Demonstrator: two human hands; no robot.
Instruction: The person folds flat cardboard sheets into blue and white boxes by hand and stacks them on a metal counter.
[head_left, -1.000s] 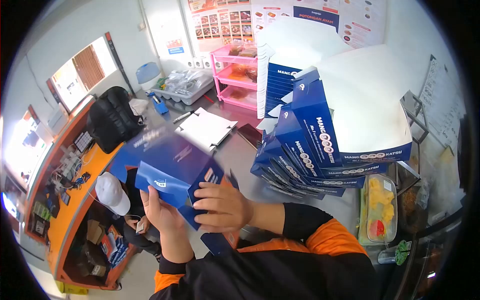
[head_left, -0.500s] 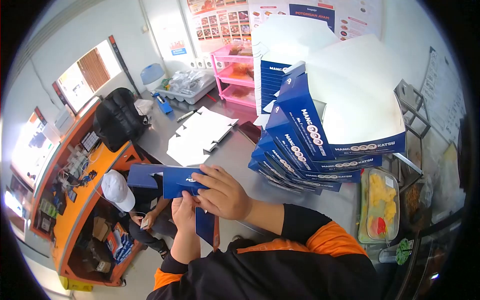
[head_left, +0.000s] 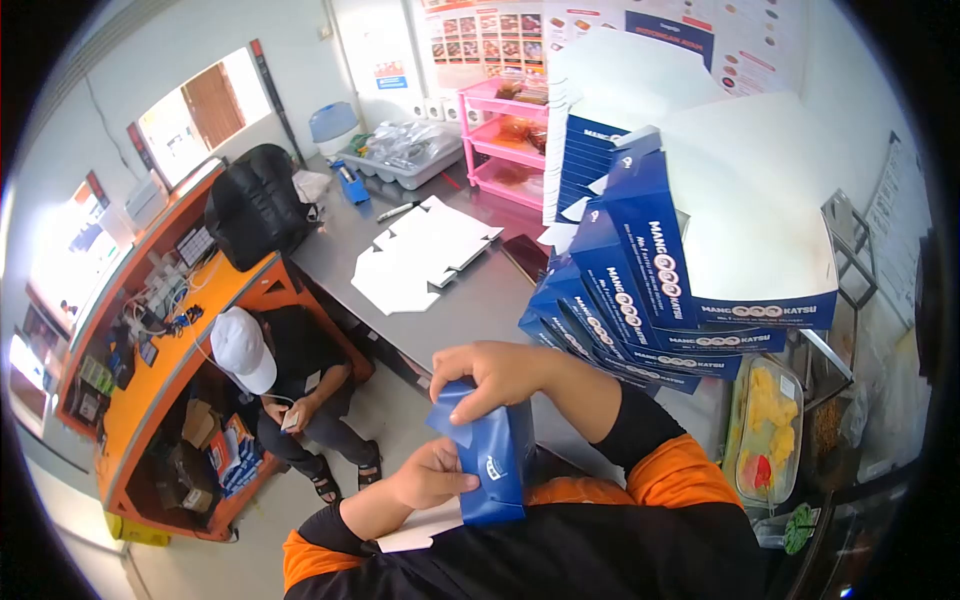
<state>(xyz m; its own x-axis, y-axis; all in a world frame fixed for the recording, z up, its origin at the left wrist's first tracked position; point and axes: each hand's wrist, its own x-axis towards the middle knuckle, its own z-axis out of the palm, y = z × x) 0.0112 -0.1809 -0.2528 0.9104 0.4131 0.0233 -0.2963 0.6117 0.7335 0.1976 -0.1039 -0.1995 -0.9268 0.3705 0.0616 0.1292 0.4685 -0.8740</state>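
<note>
A blue cardboard box [head_left: 497, 460], partly folded, is held upright close to the body. My left hand [head_left: 432, 474] grips its lower left side, with the thumb on the blue face. My right hand [head_left: 487, 377] is closed over its upper edge. A white flap [head_left: 425, 527] sticks out at the lower left, beneath my left forearm. To the right rises a stack of blue and white boxes [head_left: 655, 240] printed with "KATSU". Flat white card sheets [head_left: 425, 255] lie on the metal table [head_left: 345, 262].
A seated person in a white cap [head_left: 243, 350] holds a phone at the left. A pink rack [head_left: 480, 135], a grey tray of plastic bags [head_left: 405, 170] and a black backpack [head_left: 257, 207] stand farther back. A container of yellow food [head_left: 765, 432] is at the right.
The blue cardboard has turned from lying sideways to upright and moved right and down, nearer the body. Both hands have shifted their hold on it. The camera view has shifted left.
</note>
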